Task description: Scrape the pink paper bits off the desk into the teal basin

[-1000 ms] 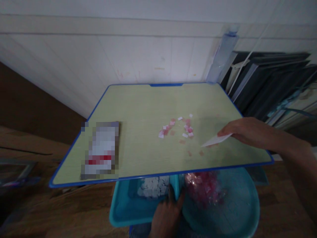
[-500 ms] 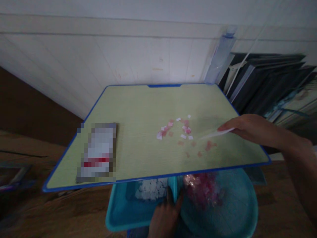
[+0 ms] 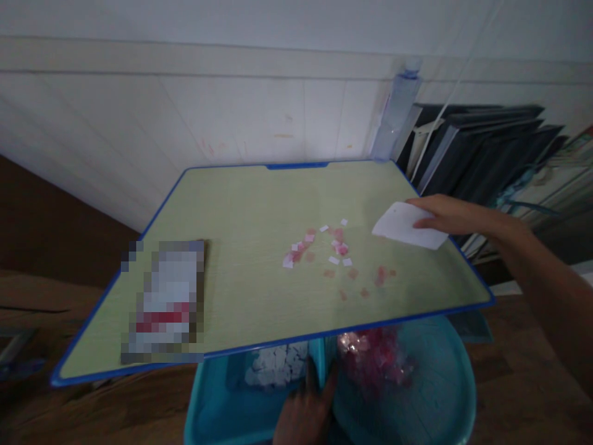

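Note:
My right hand (image 3: 438, 213) pinches a stiff white sheet (image 3: 403, 225), like a thin card, above the right side of a pale green board (image 3: 241, 210) with a blue rim. Small white paper squares (image 3: 333, 260) and pink pieces (image 3: 299, 251) lie scattered at the board's middle; more faint pink bits (image 3: 381, 275) lie nearer its front. Below the front edge, my left hand (image 3: 303, 411) grips the rim between a blue tray (image 3: 208, 414) and a round blue-green basin (image 3: 417, 408), finger and thumb on either side. White pieces (image 3: 278, 366) fill part of the tray; shiny pink-red pieces (image 3: 375, 355) sit in the basin.
A blurred-out packet (image 3: 167, 290) lies on the board's left side. Behind the board stand a clear plastic bottle (image 3: 396, 114) against the white wall and a stack of dark folders (image 3: 482, 142) at the right. The floor is wooden.
My right hand has lifted the white sheet up and away from the pieces, turning its flat face to view. The scene has shifted slightly left and down; my left hand stays at the rim.

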`<state>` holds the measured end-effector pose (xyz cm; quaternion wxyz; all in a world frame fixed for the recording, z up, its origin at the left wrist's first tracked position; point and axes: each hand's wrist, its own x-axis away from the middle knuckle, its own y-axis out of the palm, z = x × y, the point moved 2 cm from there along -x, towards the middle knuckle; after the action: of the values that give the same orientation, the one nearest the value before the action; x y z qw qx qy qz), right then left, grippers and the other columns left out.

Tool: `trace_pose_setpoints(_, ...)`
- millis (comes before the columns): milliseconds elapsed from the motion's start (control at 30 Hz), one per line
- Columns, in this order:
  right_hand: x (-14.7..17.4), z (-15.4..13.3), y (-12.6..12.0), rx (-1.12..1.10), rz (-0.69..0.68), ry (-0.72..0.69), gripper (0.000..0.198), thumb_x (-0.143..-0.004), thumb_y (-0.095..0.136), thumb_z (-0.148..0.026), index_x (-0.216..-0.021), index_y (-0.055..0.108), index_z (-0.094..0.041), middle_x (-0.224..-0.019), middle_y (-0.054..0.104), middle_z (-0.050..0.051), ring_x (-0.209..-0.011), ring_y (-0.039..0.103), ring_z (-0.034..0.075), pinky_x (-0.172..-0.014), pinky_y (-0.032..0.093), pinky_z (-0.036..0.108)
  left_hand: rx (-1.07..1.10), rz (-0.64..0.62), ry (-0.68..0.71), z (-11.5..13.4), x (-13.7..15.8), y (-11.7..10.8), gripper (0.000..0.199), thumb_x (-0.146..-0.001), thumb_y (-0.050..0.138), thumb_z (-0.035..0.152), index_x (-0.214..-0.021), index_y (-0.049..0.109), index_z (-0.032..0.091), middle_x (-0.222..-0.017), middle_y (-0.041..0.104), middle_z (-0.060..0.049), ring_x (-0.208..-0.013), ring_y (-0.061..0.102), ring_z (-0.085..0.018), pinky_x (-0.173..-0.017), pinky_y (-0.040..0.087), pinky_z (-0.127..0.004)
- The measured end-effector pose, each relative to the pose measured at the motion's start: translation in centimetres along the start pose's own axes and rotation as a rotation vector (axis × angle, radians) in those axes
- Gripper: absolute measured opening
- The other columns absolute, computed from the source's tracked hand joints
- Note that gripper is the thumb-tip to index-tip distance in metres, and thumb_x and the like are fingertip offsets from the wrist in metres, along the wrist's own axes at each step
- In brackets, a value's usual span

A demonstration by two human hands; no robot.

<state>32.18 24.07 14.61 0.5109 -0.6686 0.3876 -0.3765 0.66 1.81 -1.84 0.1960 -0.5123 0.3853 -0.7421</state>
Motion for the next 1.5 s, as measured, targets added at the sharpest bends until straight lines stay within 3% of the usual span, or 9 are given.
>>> trace_pose_setpoints(67,1.2,-2.0,0.5,-0.107,-0.111,-0.139,0.030,-0.081,0.051,-0.030,-0.106,0.064,-0.020,-0.103,0.070,0.006,-0.090,0.064,0.025,-0.077,0.050,0.036,0.001,0.007,0.003,0.0,0.1,0.0,0.067,-0.082,0.036,0.003,-0.144,0.032,0.029,-0.136,0.048,-0.023,-0.097,0.065,-0.027,-0.078,0.054,-0.038)
trace_pose_setpoints(167,1.9,-3.8,0.3,-0.138,-0.136,-0.252,0.029,-0.084,0.047,-0.031,-0.105,0.065,-0.021,-0.102,0.070,0.006,-0.094,0.063,0.025,-0.080,0.048,0.038,-0.003,0.012,0.011,0.0,0.2,0.0,0.070,-0.081,0.037,0.002,-0.145,0.030,0.030,-0.139,0.045,-0.023,-0.096,0.065,-0.027,-0.077,0.054,-0.038)
trace_pose_setpoints(367,-3.2,-5.3,-1.0,0.008,-0.033,-0.223,0.019,-0.083,0.047,-0.024,-0.093,0.062,-0.019,-0.085,0.068,0.007,-0.080,0.063,0.023,-0.068,0.043,0.031,-0.020,-0.001,0.004,0.0,0.0,0.1,0.073,-0.080,0.037,0.000,-0.145,0.027,0.032,-0.137,0.047,-0.023,-0.098,0.065,-0.027,-0.077,0.054,-0.038)
trace_pose_setpoints(567,-6.7,-8.1,-0.4,0.283,-0.076,-0.235,0.019,-0.082,0.047,-0.018,-0.093,0.062,-0.021,-0.082,0.067,0.007,-0.076,0.061,0.021,-0.059,0.033,0.028,-0.019,-0.026,-0.010,0.1,-0.1,0.3,0.073,-0.078,0.042,0.001,-0.144,0.031,0.030,-0.134,0.051,-0.022,-0.098,0.065,-0.028,-0.079,0.054,-0.039)
trace_pose_setpoints(733,-4.2,-6.4,-0.1,0.202,-0.141,-0.275,0.019,-0.080,0.047,-0.018,-0.088,0.064,-0.022,-0.079,0.068,0.004,-0.076,0.063,0.021,-0.061,0.038,0.029,-0.001,-0.024,0.003,0.1,0.1,0.1,0.070,-0.081,0.040,0.002,-0.144,0.031,0.030,-0.135,0.049,-0.023,-0.098,0.065,-0.027,-0.078,0.054,-0.038)
trace_pose_setpoints(900,-0.4,-3.5,-0.6,0.031,-0.165,-0.308,0.022,-0.081,0.046,-0.022,-0.091,0.066,-0.022,-0.088,0.070,0.004,-0.088,0.064,0.024,-0.074,0.045,0.034,-0.001,0.014,0.007,0.1,0.2,0.0,0.069,-0.082,0.038,0.002,-0.144,0.031,0.031,-0.137,0.047,-0.024,-0.095,0.066,-0.027,-0.076,0.055,-0.038)
trace_pose_setpoints(1133,-1.5,-1.4,-0.8,-0.028,-0.100,-0.145,0.019,-0.083,0.044,-0.025,-0.078,0.062,-0.019,-0.073,0.067,0.005,-0.070,0.064,0.022,-0.061,0.046,0.032,-0.001,0.027,-0.003,0.1,0.1,0.1,0.071,-0.081,0.039,0.001,-0.144,0.031,0.031,-0.141,0.042,-0.024,-0.092,0.067,-0.027,-0.075,0.055,-0.038)
trace_pose_setpoints(1367,-0.6,-3.7,0.0,-0.020,-0.154,-0.256,0.027,-0.079,0.049,-0.021,-0.100,0.067,-0.019,-0.099,0.070,0.008,-0.094,0.063,0.026,-0.079,0.046,0.038,-0.004,0.033,-0.006,0.1,0.1,0.0,0.071,-0.082,0.042,0.003,-0.145,0.026,0.032,-0.142,0.039,-0.025,-0.097,0.065,-0.029,-0.077,0.054,-0.039)
trace_pose_setpoints(1500,1.0,-6.7,0.1,-0.016,-0.190,-0.320,0.030,-0.081,0.048,-0.019,-0.104,0.067,-0.022,-0.099,0.070,0.006,-0.092,0.063,0.025,-0.078,0.046,0.037,-0.032,0.032,-0.020,0.1,0.3,0.1,0.072,-0.083,0.040,0.003,-0.146,0.024,0.035,-0.143,0.038,-0.025,-0.096,0.066,-0.027,-0.077,0.054,-0.038)
